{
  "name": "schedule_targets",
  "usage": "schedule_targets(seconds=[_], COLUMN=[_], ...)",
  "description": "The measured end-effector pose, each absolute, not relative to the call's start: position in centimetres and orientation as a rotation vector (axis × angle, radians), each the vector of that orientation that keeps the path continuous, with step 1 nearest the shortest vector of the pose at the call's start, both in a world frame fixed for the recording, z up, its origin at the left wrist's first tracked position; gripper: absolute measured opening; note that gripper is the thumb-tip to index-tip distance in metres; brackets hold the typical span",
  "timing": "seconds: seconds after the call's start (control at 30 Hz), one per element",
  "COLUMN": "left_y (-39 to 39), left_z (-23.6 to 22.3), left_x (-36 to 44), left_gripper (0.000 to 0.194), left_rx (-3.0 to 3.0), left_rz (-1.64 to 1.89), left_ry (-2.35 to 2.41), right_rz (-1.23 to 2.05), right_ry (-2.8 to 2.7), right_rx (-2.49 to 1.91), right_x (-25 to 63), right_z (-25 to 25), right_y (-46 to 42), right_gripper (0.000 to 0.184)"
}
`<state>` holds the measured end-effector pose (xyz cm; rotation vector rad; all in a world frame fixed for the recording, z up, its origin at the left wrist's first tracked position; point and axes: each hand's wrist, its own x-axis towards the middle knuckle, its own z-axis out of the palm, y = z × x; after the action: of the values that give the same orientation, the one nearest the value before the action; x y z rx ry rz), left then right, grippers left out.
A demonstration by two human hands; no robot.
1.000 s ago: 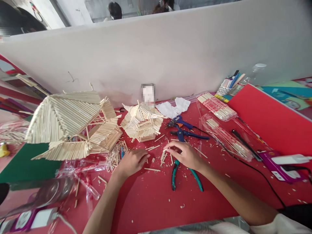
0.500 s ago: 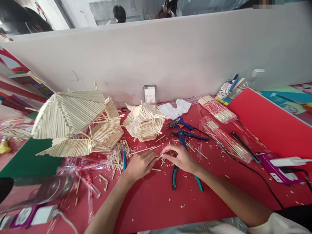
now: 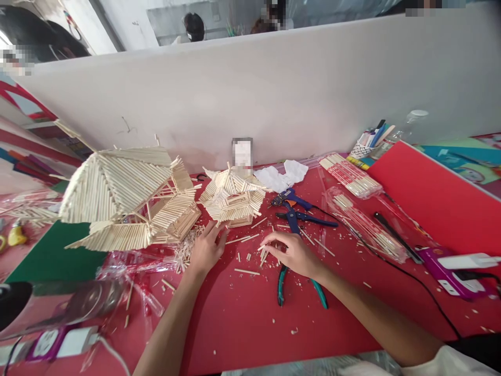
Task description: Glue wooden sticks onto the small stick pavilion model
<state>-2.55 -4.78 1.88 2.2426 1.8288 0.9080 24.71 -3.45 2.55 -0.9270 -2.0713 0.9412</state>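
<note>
A white partition [image 3: 274, 89] fills the upper part of the frame, and a red table [image 3: 235, 324] spreads below it. A red board [image 3: 438, 193] leans at the right edge. The large stick house [image 3: 125, 177], with a wide sloping roof, stands left of centre; a green board [image 3: 55, 256] lies at its lower left. The small stick house [image 3: 235, 201] sits at the middle of the frame, near the foot of the partition. Two stick packs [image 3: 350, 175] in clear and red wrapping lie right of centre.

The left hand [image 3: 206, 250] is palm down just below the small house, fingers pointing up the frame towards its front edge; whether they touch it or hold anything, I cannot tell. The right hand [image 3: 293, 253] is right of centre, thumb and forefinger drawn narrowly together on what looks like a short stick [image 3: 260, 248]. Green-handled pliers [image 3: 281, 290] lie partly hidden under this hand. Just above it is a blue tool [image 3: 295, 222], with crumpled white paper [image 3: 282, 175] farther up. A heap of cut sticks [image 3: 186, 253] lies beside the left hand, and tiny wood chips dot the table.
</note>
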Motion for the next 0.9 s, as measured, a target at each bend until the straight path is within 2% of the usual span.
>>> schedule_targets(seconds=[0.67,0.9], left_y=[-3.7,-3.4], left_z=[1.0,0.6], left_x=[-2.3,-2.5], left_gripper=[0.025,0.019], left_rx=[2.313,2.384], left_rz=[0.996,1.169], left_ry=[1.852,1.793], right_rz=[0.923,0.959], right_ry=[-2.085,-2.078], right_rx=[-0.912,-0.926], right_x=[25.0,25.1], right_z=[3.0,2.8], right_y=[-3.3,-3.3], right_gripper=[0.010,0.009])
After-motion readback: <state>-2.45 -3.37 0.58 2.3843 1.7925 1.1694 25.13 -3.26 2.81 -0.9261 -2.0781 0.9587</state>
